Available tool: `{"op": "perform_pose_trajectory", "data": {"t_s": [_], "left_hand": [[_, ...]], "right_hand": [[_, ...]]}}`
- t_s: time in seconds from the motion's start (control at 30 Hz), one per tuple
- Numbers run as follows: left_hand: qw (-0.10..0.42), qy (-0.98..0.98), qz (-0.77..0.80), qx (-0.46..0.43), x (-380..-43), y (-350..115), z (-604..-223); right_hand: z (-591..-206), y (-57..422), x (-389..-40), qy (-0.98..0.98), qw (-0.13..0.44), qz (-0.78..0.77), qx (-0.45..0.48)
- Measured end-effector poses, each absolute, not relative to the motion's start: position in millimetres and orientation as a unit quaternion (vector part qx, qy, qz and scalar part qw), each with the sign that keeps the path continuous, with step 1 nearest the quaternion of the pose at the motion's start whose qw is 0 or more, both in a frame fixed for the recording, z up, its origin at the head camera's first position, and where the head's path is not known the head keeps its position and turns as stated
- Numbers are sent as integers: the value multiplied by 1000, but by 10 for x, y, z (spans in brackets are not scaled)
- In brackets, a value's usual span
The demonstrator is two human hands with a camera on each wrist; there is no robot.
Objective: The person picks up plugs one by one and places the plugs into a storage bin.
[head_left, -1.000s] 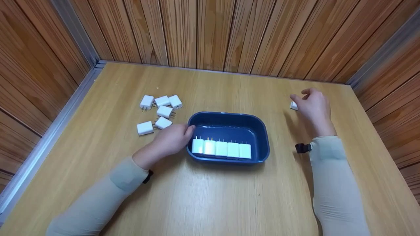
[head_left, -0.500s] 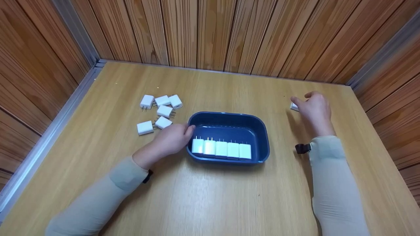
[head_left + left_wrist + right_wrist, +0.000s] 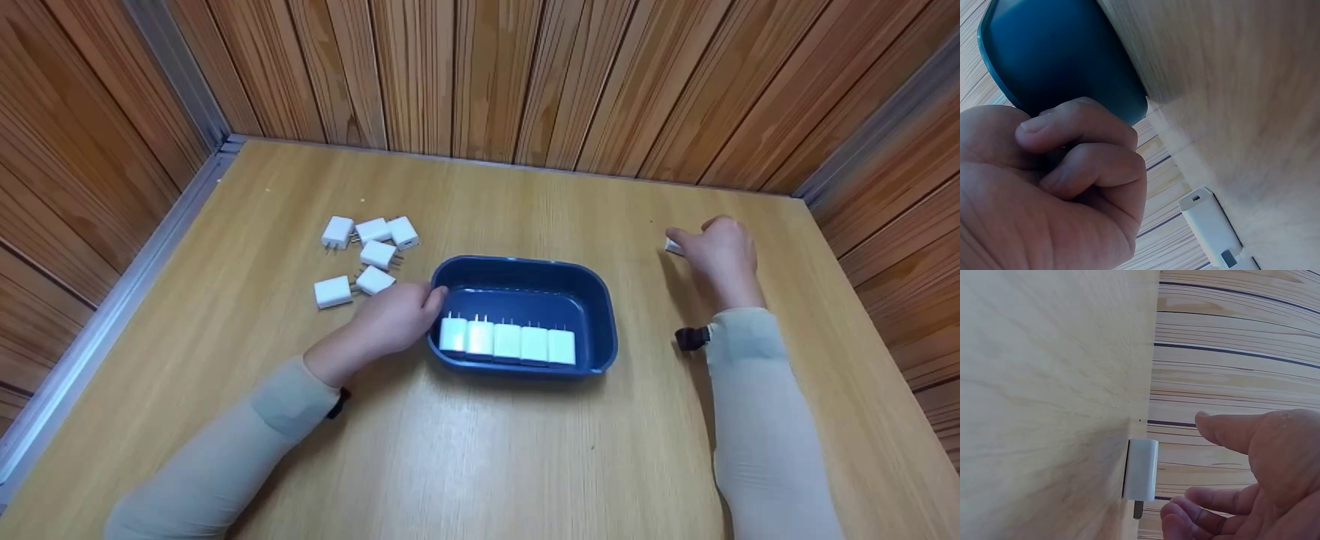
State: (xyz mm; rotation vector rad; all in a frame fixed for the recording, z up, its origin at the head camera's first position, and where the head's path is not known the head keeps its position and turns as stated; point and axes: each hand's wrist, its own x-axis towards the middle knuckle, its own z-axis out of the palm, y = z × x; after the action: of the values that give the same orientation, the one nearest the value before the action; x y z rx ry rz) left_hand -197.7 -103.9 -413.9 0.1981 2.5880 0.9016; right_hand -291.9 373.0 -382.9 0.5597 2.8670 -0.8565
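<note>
A blue plastic box [image 3: 596, 300] stands mid-table, with a row of white plug chargers [image 3: 506, 343] along its near side, prongs pointing away. My left hand [image 3: 394, 319] holds the box's left wall, the thumb over the rim; in the left wrist view its fingers [image 3: 1092, 163] are curled by the box [image 3: 1055, 50]. My right hand [image 3: 720, 251] hovers by a single white charger [image 3: 673, 246] on the table's right part, which it partly hides. The right wrist view shows thumb and fingers spread apart, not touching that charger [image 3: 1141, 469], whose prong shows.
Several loose white chargers [image 3: 378, 255] lie on the table left of the box, some touching each other. Wood-patterned panels [image 3: 487, 75] stand behind and at both sides of the table [image 3: 510, 457]. One charger [image 3: 1210, 228] lies near the left hand.
My right hand has come slightly lower and closer over the single charger, its fingers drawing in a little. The left hand, the box and the other chargers have stayed put.
</note>
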Motion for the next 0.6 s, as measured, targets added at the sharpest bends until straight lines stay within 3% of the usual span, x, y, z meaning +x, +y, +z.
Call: {"op": "perform_pose_trajectory", "data": {"t_s": [0.6], "left_hand": [[195, 922, 328, 71, -1966, -1038, -4122]], "right_hand": [[-3916, 3779, -3036, 936, 82, -277, 202]]}}
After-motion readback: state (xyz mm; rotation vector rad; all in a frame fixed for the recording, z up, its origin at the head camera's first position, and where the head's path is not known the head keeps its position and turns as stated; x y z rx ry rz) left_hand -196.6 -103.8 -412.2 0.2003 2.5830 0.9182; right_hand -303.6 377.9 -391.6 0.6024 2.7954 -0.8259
